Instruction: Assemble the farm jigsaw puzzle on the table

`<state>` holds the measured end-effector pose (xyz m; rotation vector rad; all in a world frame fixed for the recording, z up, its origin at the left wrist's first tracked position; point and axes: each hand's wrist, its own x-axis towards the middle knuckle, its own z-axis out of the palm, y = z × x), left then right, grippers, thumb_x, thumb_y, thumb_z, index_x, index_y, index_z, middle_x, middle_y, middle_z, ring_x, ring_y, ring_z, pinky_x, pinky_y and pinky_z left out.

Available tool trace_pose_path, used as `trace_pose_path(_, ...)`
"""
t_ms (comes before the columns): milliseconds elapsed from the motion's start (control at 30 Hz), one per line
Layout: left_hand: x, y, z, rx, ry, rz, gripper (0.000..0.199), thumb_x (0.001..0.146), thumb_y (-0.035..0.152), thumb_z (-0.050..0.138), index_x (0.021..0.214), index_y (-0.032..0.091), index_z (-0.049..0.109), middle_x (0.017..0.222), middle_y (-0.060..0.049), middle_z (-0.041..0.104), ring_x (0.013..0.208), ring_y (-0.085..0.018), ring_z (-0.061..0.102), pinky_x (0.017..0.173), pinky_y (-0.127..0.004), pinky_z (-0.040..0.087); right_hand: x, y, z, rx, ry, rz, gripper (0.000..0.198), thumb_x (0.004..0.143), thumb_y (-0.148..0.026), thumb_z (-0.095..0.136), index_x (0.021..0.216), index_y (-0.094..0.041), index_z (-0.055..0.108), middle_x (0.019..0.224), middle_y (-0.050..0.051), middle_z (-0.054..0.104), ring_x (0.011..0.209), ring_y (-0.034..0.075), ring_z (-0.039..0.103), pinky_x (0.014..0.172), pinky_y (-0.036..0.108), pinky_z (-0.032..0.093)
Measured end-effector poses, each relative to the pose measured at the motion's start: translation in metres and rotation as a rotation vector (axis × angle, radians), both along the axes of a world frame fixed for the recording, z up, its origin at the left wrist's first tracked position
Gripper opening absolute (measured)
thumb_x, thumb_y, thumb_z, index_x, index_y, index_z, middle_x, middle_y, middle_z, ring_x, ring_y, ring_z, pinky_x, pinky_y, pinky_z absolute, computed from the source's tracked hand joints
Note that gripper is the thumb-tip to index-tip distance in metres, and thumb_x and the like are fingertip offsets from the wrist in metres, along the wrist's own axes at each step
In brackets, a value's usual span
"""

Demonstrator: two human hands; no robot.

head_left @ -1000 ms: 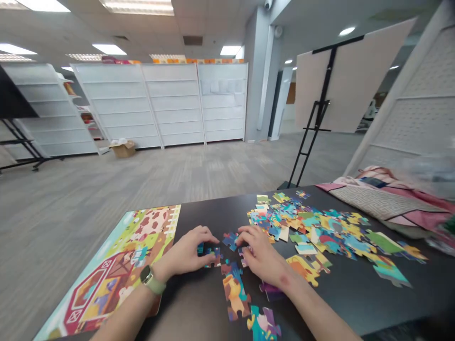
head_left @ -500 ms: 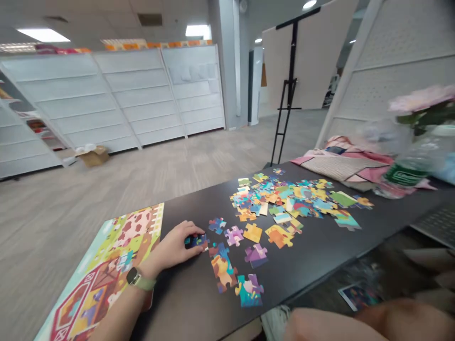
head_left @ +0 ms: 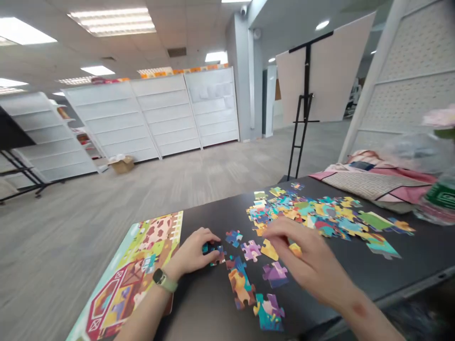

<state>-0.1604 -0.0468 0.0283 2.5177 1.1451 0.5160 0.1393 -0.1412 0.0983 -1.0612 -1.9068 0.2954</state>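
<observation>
My left hand [head_left: 197, 248], with a watch on its wrist, is closed around a dark blue puzzle piece [head_left: 217, 255] on the black table. My right hand [head_left: 305, 258] hovers in front of the loose puzzle pile [head_left: 327, 213], fingers curled and slightly blurred; whether it holds anything is hidden. Between the hands lie a dark blue piece [head_left: 233, 237], a pink-purple piece [head_left: 251, 250] and a yellow piece [head_left: 269, 250]. Closer to me are a joined strip with an orange-brown figure [head_left: 240, 284], a purple piece [head_left: 276, 274] and a teal-and-purple joined part [head_left: 269, 312].
A farm picture board [head_left: 142, 265] lies under my left forearm. To the right are a folded pink cloth [head_left: 380, 182] and a bottle with a green label [head_left: 441, 196]. Beyond the table stand an easel [head_left: 304, 104], white shelves [head_left: 167, 118] and a cardboard box [head_left: 122, 165].
My right hand has come into view from the lower right, over the table. My left hand stays on the dark blue piece. The camera view has tilted up and turned left.
</observation>
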Motion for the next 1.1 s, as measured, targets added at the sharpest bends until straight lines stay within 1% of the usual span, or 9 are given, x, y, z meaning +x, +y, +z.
trace_pose_path(67, -0.002, 0.0, 0.0, 0.025, -0.011, 0.004, 0.022, 0.089, 0.027, 0.068, 0.111, 0.025, 0.068, 0.101, -0.003, 0.066, 0.097, -0.022, 0.059, 0.089, -0.035, 0.047, -0.019, 0.044, -0.02, -0.213, -0.162, -0.068, 0.023, 0.095, -0.016, 0.048, 0.099, -0.022, 0.07, 0.098, 0.005, 0.073, 0.094, 0.019, 0.067, 0.088, 0.032, 0.051)
trace_pose_path(100, -0.004, 0.001, 0.0, 0.035, -0.013, 0.006, 0.02, 0.09, 0.027, 0.066, 0.11, 0.024, 0.067, 0.101, -0.003, 0.066, 0.097, -0.022, 0.059, 0.089, -0.036, 0.048, -0.029, 0.063, -0.033, -0.314, -0.281, -0.096, 0.023, 0.093, -0.019, 0.051, 0.105, -0.02, 0.07, 0.102, 0.007, 0.072, 0.099, 0.021, 0.066, 0.092, 0.034, 0.049)
trace_pose_path(200, -0.006, 0.002, 0.001, 0.059, -0.018, 0.017, 0.017, 0.093, 0.026, 0.063, 0.108, 0.023, 0.067, 0.101, -0.005, 0.066, 0.097, -0.022, 0.059, 0.089, -0.037, 0.048, -0.048, 0.099, -0.064, -0.38, -0.379, -0.084, 0.03, 0.077, -0.033, 0.074, 0.101, -0.015, 0.073, 0.105, 0.013, 0.069, 0.106, 0.03, 0.063, 0.09, 0.037, 0.048)
trace_pose_path(267, -0.006, 0.002, 0.002, 0.06, -0.022, 0.018, 0.016, 0.094, 0.028, 0.061, 0.107, 0.023, 0.067, 0.101, -0.005, 0.066, 0.097, -0.023, 0.059, 0.09, -0.038, 0.048, -0.055, 0.109, -0.074, -0.396, -0.396, -0.063, 0.035, 0.067, -0.035, 0.081, 0.095, -0.016, 0.074, 0.102, 0.013, 0.068, 0.103, 0.031, 0.062, 0.087, 0.036, 0.048)
trace_pose_path(533, 0.005, -0.008, 0.007, 0.007, -0.046, -0.05, 0.018, 0.092, 0.03, 0.064, 0.108, 0.024, 0.069, 0.102, -0.005, 0.066, 0.099, -0.023, 0.058, 0.09, -0.037, 0.048, -0.057, 0.119, -0.087, -0.444, -0.313, -0.035, 0.038, 0.066, -0.027, 0.08, 0.1, -0.02, 0.065, 0.099, 0.006, 0.069, 0.096, 0.025, 0.061, 0.08, 0.032, 0.043)
trace_pose_path(600, 0.008, -0.01, 0.007, 0.02, -0.04, -0.065, 0.017, 0.092, 0.03, 0.064, 0.107, 0.024, 0.07, 0.101, -0.005, 0.066, 0.098, -0.023, 0.058, 0.089, -0.036, 0.048, -0.057, 0.117, -0.089, -0.436, -0.262, -0.014, 0.032, 0.072, -0.025, 0.075, 0.101, -0.022, 0.062, 0.088, 0.001, 0.07, 0.086, 0.021, 0.063, 0.074, 0.029, 0.042)
trace_pose_path(667, 0.01, -0.011, 0.007, 0.038, -0.031, -0.064, 0.015, 0.093, 0.029, 0.063, 0.106, 0.024, 0.069, 0.1, -0.005, 0.065, 0.097, -0.023, 0.058, 0.088, -0.035, 0.048, -0.057, 0.116, -0.09, -0.419, -0.207, -0.001, 0.018, 0.082, -0.024, 0.065, 0.1, -0.024, 0.06, 0.076, -0.003, 0.07, 0.075, 0.018, 0.064, 0.069, 0.028, 0.04)
trace_pose_path(767, 0.01, -0.011, 0.006, 0.043, -0.023, -0.062, 0.013, 0.095, 0.027, 0.059, 0.102, 0.023, 0.069, 0.097, -0.004, 0.065, 0.096, -0.022, 0.058, 0.087, -0.035, 0.048, -0.057, 0.116, -0.091, -0.388, -0.133, -0.009, 0.008, 0.092, -0.024, 0.051, 0.094, -0.024, 0.058, 0.069, -0.003, 0.069, 0.068, 0.018, 0.063, 0.068, 0.029, 0.039)
trace_pose_path(1100, 0.023, -0.023, 0.007, 0.043, 0.024, -0.103, 0.014, 0.093, 0.025, 0.061, 0.103, 0.024, 0.07, 0.098, -0.005, 0.065, 0.095, -0.023, 0.058, 0.085, -0.036, 0.046, -0.056, 0.116, -0.091, -0.398, 0.062, -0.034, 0.005, 0.086, -0.028, 0.054, 0.083, -0.024, 0.057, 0.057, -0.004, 0.063, 0.057, 0.017, 0.054, 0.063, 0.03, 0.035)
